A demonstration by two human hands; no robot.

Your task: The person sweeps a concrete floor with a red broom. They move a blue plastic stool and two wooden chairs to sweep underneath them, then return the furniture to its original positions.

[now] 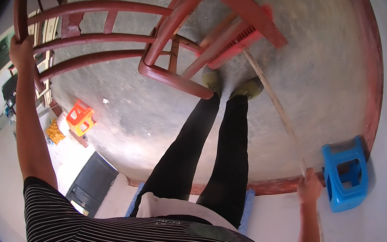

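My left hand (pixel 22 50) grips an upright post of a red-painted wooden chair (pixel 97 37), which is tilted over the floor. In my right hand (pixel 310 185) is the long wooden handle of a push broom (pixel 277 105). The broom's red head (pixel 240 40), with its dark-looking row of bristles, lies just beyond my feet, partly behind the chair's red rails. My shoes stand close to the broom head and a chair part.
A blue plastic stool (pixel 347 176) is by the wall beside my right hand. An orange and yellow plastic stool (pixel 80 118) stands at the left, near a yellow bag (pixel 54 132) and a dark door (pixel 91 184). Cabinets line the far left.
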